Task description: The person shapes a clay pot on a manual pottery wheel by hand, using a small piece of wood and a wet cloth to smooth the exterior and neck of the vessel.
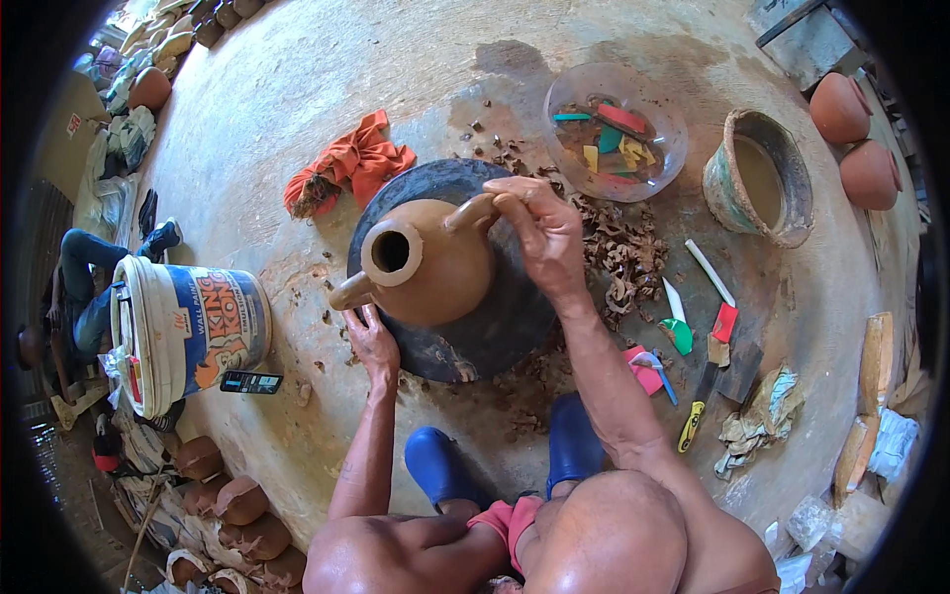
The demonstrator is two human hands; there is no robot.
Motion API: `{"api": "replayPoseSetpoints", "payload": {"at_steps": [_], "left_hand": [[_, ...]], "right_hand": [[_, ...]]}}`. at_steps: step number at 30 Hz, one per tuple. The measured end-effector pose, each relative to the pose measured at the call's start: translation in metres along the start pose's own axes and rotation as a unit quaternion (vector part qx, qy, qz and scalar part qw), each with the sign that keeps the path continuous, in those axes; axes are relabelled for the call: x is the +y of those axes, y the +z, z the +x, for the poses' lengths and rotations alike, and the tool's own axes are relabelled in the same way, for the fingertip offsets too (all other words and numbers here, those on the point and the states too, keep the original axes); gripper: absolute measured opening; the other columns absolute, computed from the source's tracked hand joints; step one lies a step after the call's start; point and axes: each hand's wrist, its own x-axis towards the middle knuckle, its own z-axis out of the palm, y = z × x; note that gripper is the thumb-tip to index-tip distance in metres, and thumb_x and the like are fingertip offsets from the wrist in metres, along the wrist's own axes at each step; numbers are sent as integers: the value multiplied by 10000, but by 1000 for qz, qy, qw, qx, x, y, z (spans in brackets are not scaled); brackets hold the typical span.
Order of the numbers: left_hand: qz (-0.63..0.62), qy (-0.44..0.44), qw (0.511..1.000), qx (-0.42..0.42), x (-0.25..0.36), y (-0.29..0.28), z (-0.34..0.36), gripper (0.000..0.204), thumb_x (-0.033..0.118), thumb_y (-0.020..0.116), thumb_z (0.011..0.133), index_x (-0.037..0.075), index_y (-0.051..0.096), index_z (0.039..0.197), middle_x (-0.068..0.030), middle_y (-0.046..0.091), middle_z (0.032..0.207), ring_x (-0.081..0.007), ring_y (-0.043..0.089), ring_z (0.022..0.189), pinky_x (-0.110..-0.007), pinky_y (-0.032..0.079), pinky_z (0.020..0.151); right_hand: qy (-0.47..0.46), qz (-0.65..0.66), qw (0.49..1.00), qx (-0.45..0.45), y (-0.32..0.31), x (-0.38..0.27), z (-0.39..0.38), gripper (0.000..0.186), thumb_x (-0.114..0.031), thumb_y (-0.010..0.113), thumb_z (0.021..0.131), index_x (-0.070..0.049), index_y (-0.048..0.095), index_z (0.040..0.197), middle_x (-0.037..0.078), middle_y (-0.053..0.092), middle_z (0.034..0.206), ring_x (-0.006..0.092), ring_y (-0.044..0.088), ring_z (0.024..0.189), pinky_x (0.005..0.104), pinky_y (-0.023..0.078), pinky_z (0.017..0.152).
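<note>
A brown clay jug (450, 272) with a narrow round mouth stands upright on a dark round turntable (435, 356). Two stubby clay handles stick out from its shoulder on opposite sides. My right hand (546, 238) pinches the outer end of the right handle (468, 213) between thumb and fingers. On the other side, my left hand (373, 346) reaches up with its fingers stretched out, the tips at the underside of the left handle (348, 293). The jug's body partly hides the turntable.
Clay shavings (623, 252) lie right of the turntable. Beyond are a clear basin (683, 163) of coloured scrapers and a crusted bucket (727, 188) of murky water. Tools, including a yellow-handled knife (693, 421), lie right. An orange cloth (371, 158) and paint bucket (193, 332) are left.
</note>
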Motion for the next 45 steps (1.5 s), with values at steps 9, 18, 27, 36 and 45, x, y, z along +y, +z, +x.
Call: {"api": "replayPoseSetpoints", "payload": {"at_steps": [9, 18, 27, 36, 45], "left_hand": [[-3, -3, 1000, -5, -8, -2, 5, 543, 332, 503, 1148, -11, 468, 1568, -293, 572, 1538, -466, 545, 1419, -504, 441, 1139], [-17, -16, 1000, -1, -10, -1, 4, 530, 337, 516, 1146, 3, 485, 1557, -267, 604, 1520, -423, 571, 1416, -477, 424, 1168], [-11, -15, 1000, -6, -6, -5, 3, 539, 341, 520, 1146, -5, 480, 1558, -274, 599, 1525, -428, 572, 1417, -482, 426, 1168], [-7, -2, 1000, -14, -6, -1, 5, 552, 321, 493, 1154, -11, 442, 1592, -269, 581, 1543, -440, 551, 1426, -486, 426, 1164], [-14, -24, 1000, -13, -5, -4, 4, 560, 326, 490, 1163, -6, 426, 1609, -252, 579, 1554, -416, 564, 1422, -463, 428, 1163]], "right_hand": [[-168, -222, 960, -38, -17, -37, 12, 335, -98, 889, 806, -55, 785, 1122, 104, 773, 1080, 295, 730, 1008, 417, 596, 890], [-55, -216, 966, -131, -15, -37, 17, 361, -66, 838, 830, -38, 793, 1187, 126, 794, 1070, 283, 751, 1013, 387, 589, 893], [-10, -148, 988, -37, -1, -27, 3, 273, -102, 840, 889, -23, 815, 1149, 125, 807, 1047, 200, 750, 928, 353, 576, 825], [138, 3, 990, -37, 2, 5, -17, 262, -181, 838, 935, -43, 821, 1158, 68, 796, 1058, 154, 704, 1007, 338, 564, 854], [100, -105, 989, 8, 22, -4, -25, 278, -240, 828, 949, -54, 819, 1156, 113, 778, 989, 226, 704, 937, 334, 548, 776]]}}
